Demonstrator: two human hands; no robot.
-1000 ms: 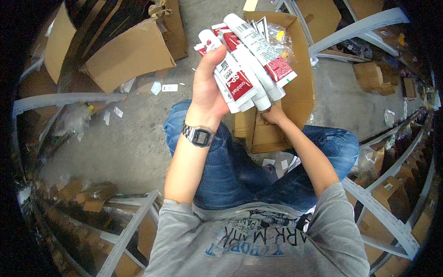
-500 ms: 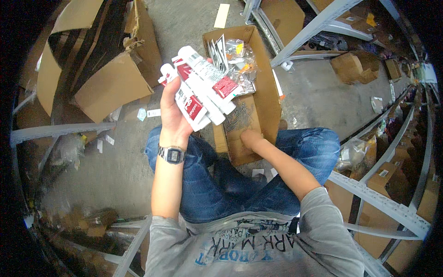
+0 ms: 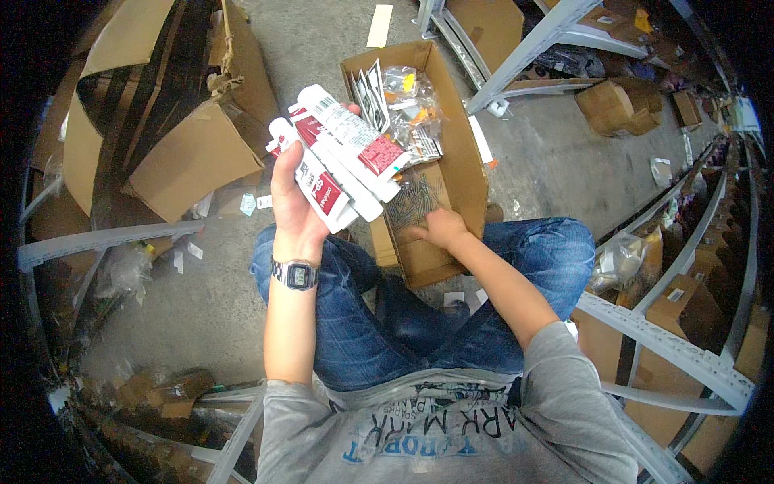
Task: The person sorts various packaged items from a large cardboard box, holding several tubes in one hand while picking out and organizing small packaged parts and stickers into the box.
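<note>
- My left grip is closed around a bundle of tubes, the thumb pressed along one side, held up against the left edge of the long box as I look down.
- The tubes are white with deep red panels, small dark print and, on the top one, a barcode.
- They look like smooth, slightly shiny plastic, with rounded white caps and flat, crimped tails; they lie side by side, some pointing opposite ways.
- I count at least four tubes; the overlap hides the exact number.
- My right grip is down inside the near end of the box, fingers loosely bent; I cannot tell whether they hold anything.
- Just beyond those fingers in the box lies a heap of thin grey pieces, too many and too fine to count.
- In the box's far half are crinkled clear plastic bags with yellow and orange bits, and black-and-white papers standing along its left wall.
- The box is one plain brown cardboard piece, open-topped.
- Past its far end, one pale card lies on the rough grey floor.
- Well left of it stands one big torn carton.
</note>
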